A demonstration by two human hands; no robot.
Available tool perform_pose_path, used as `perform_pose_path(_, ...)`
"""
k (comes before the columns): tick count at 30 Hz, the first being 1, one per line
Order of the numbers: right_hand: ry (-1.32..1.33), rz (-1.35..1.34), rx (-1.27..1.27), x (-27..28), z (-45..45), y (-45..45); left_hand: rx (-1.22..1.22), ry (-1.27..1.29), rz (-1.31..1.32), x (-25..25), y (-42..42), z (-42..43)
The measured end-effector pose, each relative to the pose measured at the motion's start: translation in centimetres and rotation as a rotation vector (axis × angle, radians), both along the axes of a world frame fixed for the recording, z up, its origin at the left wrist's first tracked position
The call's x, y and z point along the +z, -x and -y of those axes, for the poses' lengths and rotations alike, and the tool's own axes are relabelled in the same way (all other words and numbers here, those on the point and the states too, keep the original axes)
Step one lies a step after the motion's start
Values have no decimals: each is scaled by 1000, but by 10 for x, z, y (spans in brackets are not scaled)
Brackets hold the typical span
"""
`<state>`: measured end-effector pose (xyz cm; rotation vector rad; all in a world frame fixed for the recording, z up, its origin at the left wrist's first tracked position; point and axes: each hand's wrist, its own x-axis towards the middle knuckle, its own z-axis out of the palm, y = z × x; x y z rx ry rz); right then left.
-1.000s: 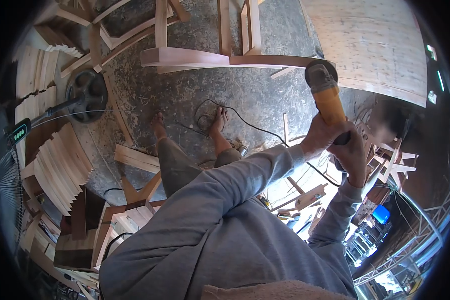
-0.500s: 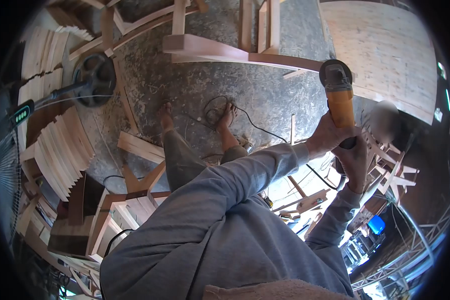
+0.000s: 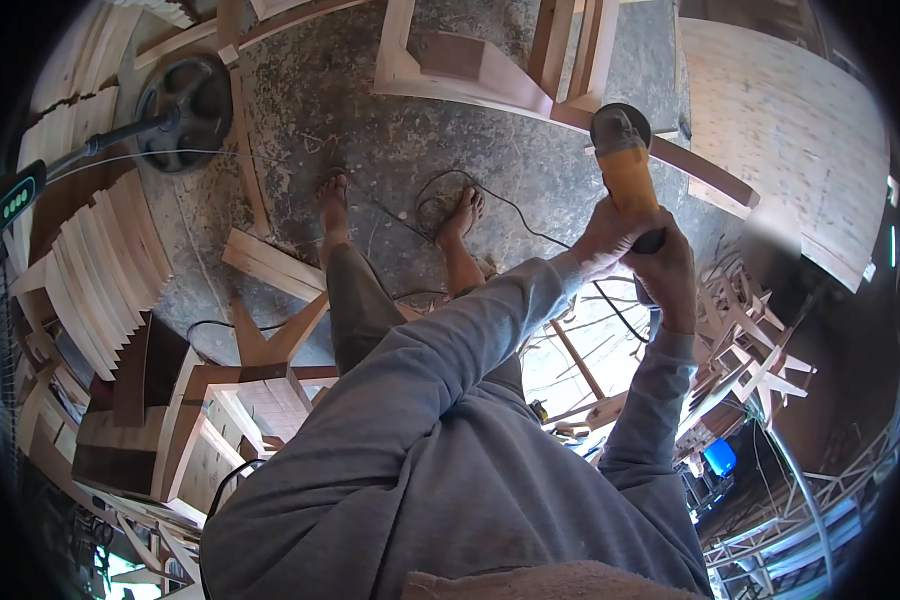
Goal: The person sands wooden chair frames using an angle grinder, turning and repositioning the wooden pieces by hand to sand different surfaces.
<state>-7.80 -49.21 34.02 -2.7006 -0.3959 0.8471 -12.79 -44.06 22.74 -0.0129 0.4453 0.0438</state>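
Note:
An orange and black angle grinder [image 3: 630, 178] is held out at the right of the head view, its round disc [image 3: 621, 124] at the far end. My left hand [image 3: 608, 238] is closed around the grinder's orange body. Just behind it, my right hand [image 3: 672, 270] wraps the rear end of the tool. The disc overlaps the curved wooden rail [image 3: 705, 176] of a chair-like wooden frame [image 3: 400, 45]; whether it touches the wood I cannot tell. A black power cord [image 3: 530, 230] trails across the floor.
A pale plywood sheet [image 3: 780, 130] lies at the right. On the left stand a fan's round base [image 3: 184, 112] and stacks of curved wooden pieces [image 3: 110, 270]. Wooden frames [image 3: 260, 340] and offcuts lie by my legs. My feet [image 3: 460, 213] rest on the concrete floor [image 3: 300, 110].
The grinder, with both hands on it, has moved left relative to the wooden frame, back along the rail. The frame appears further right in the view. Both hands keep their grip.

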Motion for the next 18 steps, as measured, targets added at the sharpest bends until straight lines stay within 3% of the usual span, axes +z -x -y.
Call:
perform_pose_path(7,-75,-72,-48,-28,-30,3,1,28,-25,-31,2,-26)
perform_pose_path(18,-19,-59,37,-41,-31,2,24,68,-19,-40,13,-32)
